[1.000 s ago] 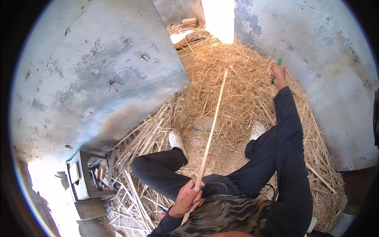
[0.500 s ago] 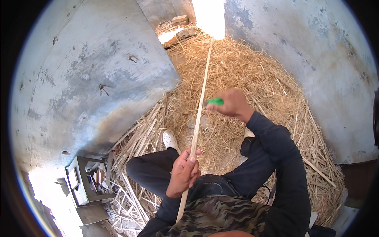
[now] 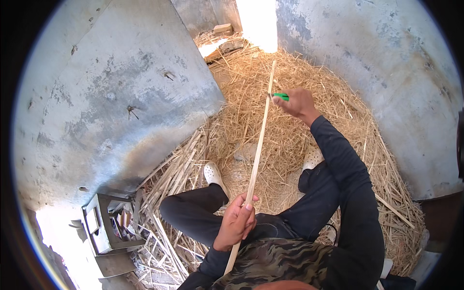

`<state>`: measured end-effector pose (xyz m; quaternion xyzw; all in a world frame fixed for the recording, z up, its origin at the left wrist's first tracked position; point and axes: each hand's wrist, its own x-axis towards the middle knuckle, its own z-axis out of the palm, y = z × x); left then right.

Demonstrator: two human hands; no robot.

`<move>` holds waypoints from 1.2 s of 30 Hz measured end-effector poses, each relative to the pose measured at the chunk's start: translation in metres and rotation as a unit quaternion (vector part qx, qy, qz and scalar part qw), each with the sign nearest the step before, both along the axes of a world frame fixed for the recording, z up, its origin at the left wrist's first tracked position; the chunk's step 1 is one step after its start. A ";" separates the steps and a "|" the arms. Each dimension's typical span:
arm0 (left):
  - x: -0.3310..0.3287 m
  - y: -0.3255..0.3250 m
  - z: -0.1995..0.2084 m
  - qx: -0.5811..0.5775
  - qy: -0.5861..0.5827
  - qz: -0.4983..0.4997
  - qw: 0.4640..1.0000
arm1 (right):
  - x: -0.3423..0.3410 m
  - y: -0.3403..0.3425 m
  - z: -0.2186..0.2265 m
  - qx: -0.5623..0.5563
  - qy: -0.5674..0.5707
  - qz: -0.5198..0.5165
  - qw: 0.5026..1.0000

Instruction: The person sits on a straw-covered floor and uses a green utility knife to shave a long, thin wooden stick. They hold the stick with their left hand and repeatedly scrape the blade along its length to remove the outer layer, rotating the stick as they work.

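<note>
Slantwise, the pale strip (image 3: 259, 145) runs through the clasping left hand (image 3: 237, 222).

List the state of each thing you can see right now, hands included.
Left hand: closed around the pale strip
Right hand: closed around the green-handled tool
Pale strip: held, long, nearly straight
Green-handled tool: gripped, tip at the strip's far part, contact unclear
Straw-like pieces: loose, heaped
White clogs: worn
Grey box-like frame: open-sided, things inside
</note>
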<state>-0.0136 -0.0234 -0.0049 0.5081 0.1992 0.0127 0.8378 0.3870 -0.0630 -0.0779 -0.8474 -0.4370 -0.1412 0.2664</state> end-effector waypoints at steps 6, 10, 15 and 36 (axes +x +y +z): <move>-0.030 -0.009 0.001 -0.002 0.043 -0.049 0.998 | 0.058 -0.019 -0.010 -0.105 -0.049 -0.075 0.990; -0.079 -0.029 0.018 0.074 0.084 -0.058 0.992 | 0.141 -0.092 -0.059 0.010 0.276 -0.337 0.900; -0.041 0.015 -0.006 0.071 0.052 0.060 0.994 | 0.089 -0.064 -0.008 -0.057 0.213 -0.204 0.954; 0.015 0.002 0.018 0.218 0.064 0.021 0.974 | -0.078 0.000 0.007 0.007 0.064 0.114 0.991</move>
